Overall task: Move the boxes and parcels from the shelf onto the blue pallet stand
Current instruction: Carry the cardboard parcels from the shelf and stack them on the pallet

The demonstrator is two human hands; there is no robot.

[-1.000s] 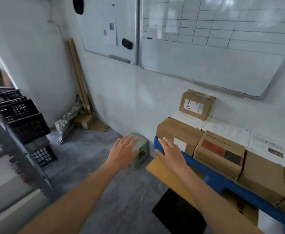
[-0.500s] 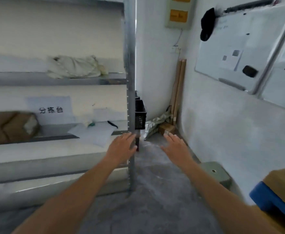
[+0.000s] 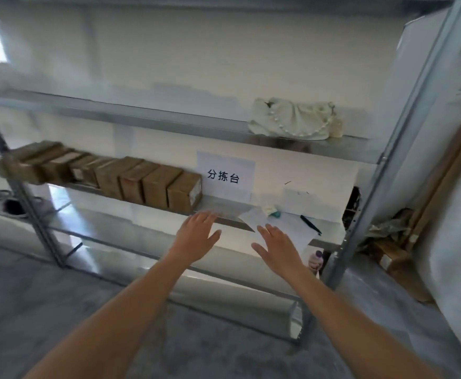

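While both my hands (image 3: 196,236) hang empty, fingers spread, the box row (image 3: 109,176) lies upper left, nearest my left.

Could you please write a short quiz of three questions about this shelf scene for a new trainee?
1. True or false: the left hand already holds a box.
2. What lies on the shelf board above the row of boxes? A) a white bag B) a red bucket C) a helmet
3. Fill in: right of the row of boxes, a white paper sign leans on the ____.

Key
1. False. Both the left hand and the right hand are open and empty in front of the shelf.
2. A, the white bag.
3. Wall.
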